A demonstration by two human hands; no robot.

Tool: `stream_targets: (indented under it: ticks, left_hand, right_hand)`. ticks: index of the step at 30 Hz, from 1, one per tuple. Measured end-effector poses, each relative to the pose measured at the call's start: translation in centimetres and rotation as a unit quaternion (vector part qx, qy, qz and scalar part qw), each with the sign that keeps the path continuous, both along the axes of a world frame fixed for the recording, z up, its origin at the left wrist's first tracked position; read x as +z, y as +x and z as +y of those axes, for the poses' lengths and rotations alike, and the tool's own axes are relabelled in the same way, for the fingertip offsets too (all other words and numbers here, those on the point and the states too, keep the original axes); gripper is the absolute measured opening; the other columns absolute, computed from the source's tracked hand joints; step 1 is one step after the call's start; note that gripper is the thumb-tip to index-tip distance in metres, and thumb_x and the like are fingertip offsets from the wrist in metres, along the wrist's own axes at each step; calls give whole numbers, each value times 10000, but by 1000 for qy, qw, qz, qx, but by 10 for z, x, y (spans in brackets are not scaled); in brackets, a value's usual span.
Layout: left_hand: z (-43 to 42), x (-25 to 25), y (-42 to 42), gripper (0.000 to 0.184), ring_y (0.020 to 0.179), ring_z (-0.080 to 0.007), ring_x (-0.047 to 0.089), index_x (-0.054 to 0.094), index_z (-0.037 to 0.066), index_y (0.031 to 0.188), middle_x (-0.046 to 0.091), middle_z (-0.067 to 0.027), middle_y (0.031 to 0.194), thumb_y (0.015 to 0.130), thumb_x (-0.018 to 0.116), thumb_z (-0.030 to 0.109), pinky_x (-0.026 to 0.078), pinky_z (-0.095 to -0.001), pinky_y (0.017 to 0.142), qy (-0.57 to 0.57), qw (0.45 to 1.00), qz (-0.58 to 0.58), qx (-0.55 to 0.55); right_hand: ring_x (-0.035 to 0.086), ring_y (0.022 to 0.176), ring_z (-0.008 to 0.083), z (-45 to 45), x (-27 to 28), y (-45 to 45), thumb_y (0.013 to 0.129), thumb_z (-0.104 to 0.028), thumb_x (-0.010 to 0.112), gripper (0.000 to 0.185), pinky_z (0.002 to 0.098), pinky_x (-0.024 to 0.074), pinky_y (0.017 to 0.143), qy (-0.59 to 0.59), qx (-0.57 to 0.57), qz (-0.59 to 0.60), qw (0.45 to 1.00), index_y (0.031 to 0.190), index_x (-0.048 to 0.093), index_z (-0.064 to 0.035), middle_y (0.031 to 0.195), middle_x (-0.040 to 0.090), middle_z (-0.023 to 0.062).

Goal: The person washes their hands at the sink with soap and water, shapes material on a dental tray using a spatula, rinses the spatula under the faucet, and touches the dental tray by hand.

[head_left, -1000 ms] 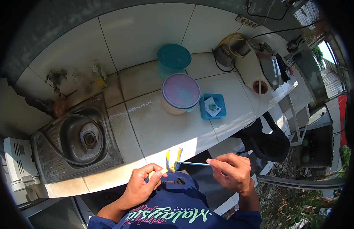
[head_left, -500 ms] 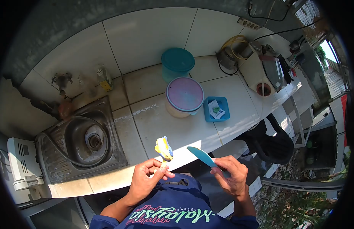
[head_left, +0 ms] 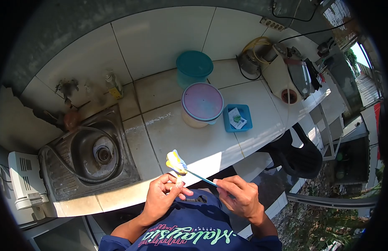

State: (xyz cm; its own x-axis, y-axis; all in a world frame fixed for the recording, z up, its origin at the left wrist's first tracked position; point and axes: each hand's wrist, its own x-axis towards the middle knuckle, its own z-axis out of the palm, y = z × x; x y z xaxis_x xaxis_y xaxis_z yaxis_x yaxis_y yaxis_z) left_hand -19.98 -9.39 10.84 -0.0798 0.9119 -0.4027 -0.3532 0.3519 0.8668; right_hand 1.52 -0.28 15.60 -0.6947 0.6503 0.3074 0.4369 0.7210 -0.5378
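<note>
Knife [head_left: 201,178] partly hidden by right grip [head_left: 241,195]

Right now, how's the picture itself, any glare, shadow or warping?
Head view: fisheye warping, black corners, the counter edge bowed; head view: bright sun along the counter's front, shade behind; head view: the left hand and right hand fairly clear, a hazy smear beside the yellow-labelled bottle.
</note>
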Motion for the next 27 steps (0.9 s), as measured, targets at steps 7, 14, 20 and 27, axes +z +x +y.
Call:
stream_targets:
  ticks: [7, 14, 20, 27]
  left_hand:
    - [-3, -2, 0, 139, 721, -110, 655, 542, -31, 948, 708, -159, 843, 966, 547, 107, 514, -222, 664, 12, 1000, -6, 9]
    - [-5, -4, -2, 141, 714, -103, 651, 545, -28, 938, 708, -149, 833, 964, 549, 110, 511, -218, 661, 4, 1000, -14, 10]
    - [-6, -3, -4, 127, 788, -187, 694, 534, -32, 959, 653, -122, 803, 970, 526, 94, 522, -231, 644, 4, 1000, 5, -5]
    - [-4, -2, -4, 134, 719, -136, 664, 540, -27, 958, 686, -161, 793, 970, 531, 107, 500, -217, 627, 13, 1000, 13, -4]
  right_hand:
    - [633, 590, 132, 0, -1, -7, 707, 2, 746, 334, 245, 512, 504, 11, 7, 1, 1000, 1030, 690, -60, 829, 658, 31]
    - [640, 616, 121, 1, 0, -9, 679, 19, 733, 370, 234, 524, 522, 8, 20, -8, 1000, 1038, 690, -61, 834, 659, 24]
    - [643, 629, 117, 2, 2, -9, 666, 26, 728, 384, 229, 528, 530, 8, 24, -13, 1000, 1038, 690, -61, 837, 659, 24]
    - [642, 624, 120, 4, 4, -8, 665, 29, 727, 381, 231, 528, 529, 8, 26, -10, 1000, 1035, 689, -57, 840, 657, 27]
